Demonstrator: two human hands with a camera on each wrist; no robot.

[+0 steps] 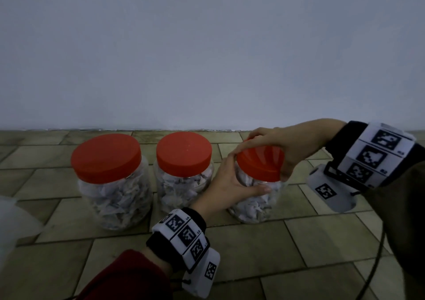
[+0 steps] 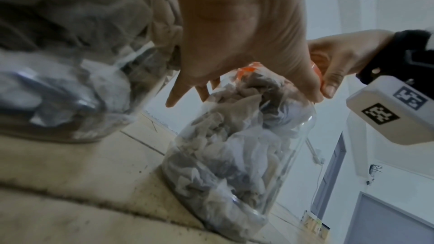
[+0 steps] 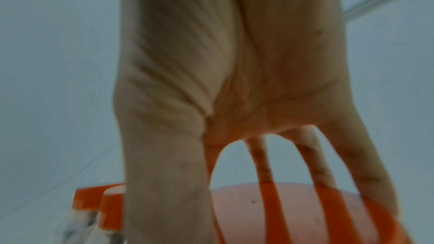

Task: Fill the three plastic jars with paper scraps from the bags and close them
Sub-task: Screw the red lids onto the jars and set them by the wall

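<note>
Head view showed the right hand spread over the red lid of the third jar, fingers curled round its rim, while the left hand wrapped the jar's side just below. If the lid sat crooked, twisting could cross its thread or tip the light jar. To the left of both hands two capped, paper-filled jars stood on the tiled floor before a pale wall.
</note>
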